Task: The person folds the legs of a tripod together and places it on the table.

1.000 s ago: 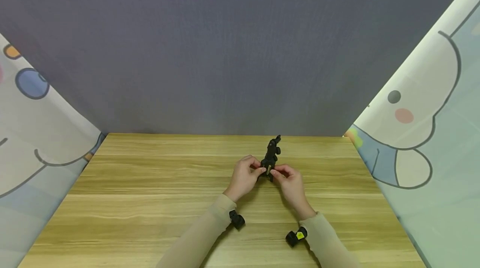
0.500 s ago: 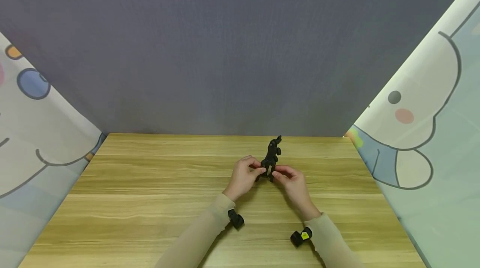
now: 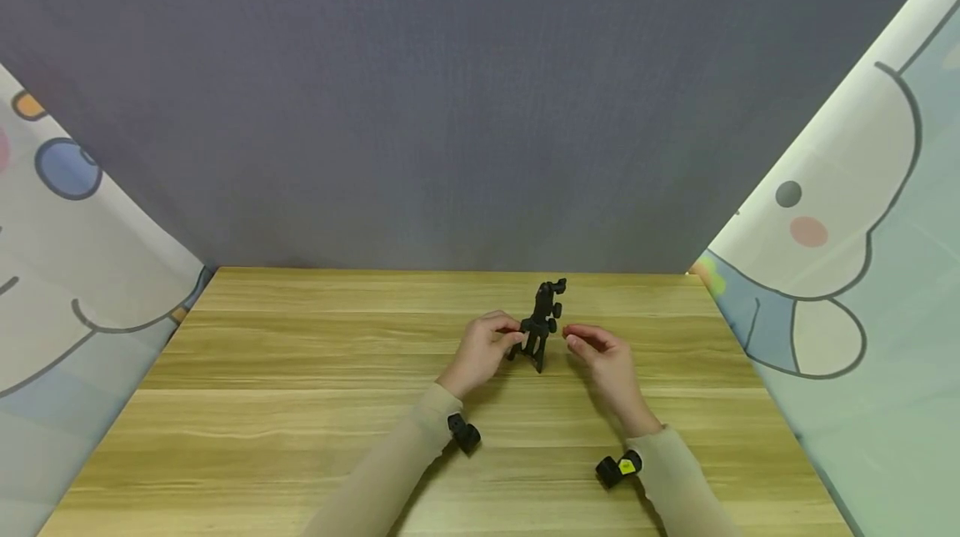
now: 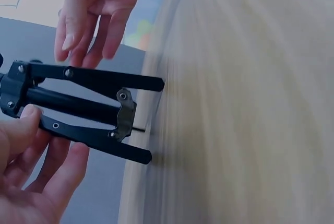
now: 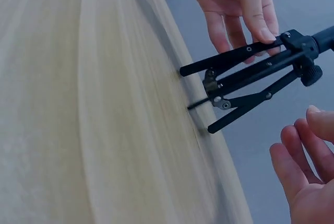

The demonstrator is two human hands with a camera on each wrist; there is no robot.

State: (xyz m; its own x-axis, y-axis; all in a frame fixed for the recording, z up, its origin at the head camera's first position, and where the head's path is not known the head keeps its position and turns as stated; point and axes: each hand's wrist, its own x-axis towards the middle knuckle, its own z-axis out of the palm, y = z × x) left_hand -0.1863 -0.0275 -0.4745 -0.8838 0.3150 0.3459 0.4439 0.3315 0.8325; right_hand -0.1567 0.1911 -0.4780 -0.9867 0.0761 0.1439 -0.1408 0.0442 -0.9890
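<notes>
A small black tripod stands near the back of the table, legs partly spread. In the left wrist view its legs part around the centre column, joined by metal braces. My left hand pinches one leg between thumb and fingers; the right wrist view shows the same left hand at the upper part of that leg. Off to the tripod's right, my right hand is apart from it, fingers loosely bent and holding nothing. A round knob sticks out from the tripod's side.
The wooden table runs back to a grey panel. Cartoon-printed cloths hang at the left and right. Both wrists wear black cameras.
My right hand has let go of the tripod and drawn off to the right. The tripod has turned a little, and its legs now show more spread. My left hand has shifted slightly left.
</notes>
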